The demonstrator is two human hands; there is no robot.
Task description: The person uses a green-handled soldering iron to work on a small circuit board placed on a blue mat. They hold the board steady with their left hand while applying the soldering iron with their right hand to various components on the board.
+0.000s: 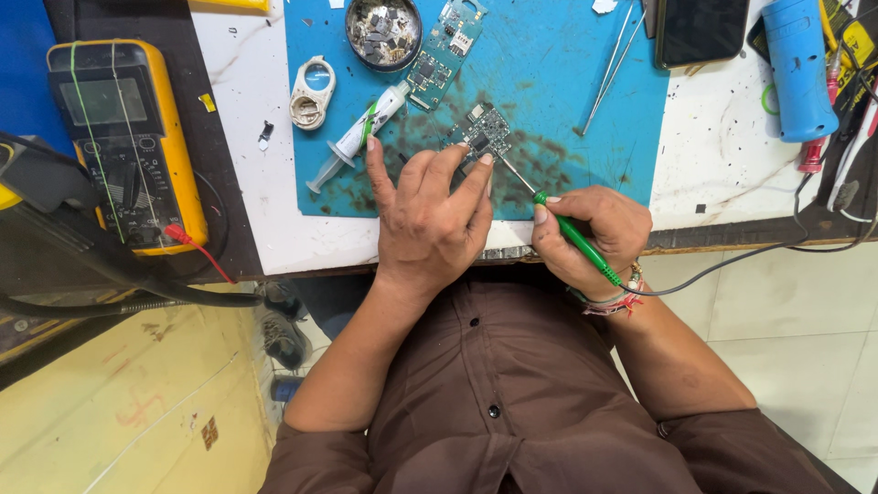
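A small circuit board [482, 133] is pinned on the blue mat [558, 82] by the fingertips of the left hand [430, 229]. A green-handled soldering iron [574, 240] is gripped by the right hand [593, 233] — its tip at the board's near edge. The work seems midway — a second board [441, 57] lies farther off, untouched.

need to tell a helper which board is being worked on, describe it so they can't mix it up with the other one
Start at the blue work mat on the white bench. Near its lower middle, in the dark scorched patch, lies a small squarish circuit board, pinned by the left hand fingertips, the green-handled tool tip beside it. The other board is longer, higher up and untouched.
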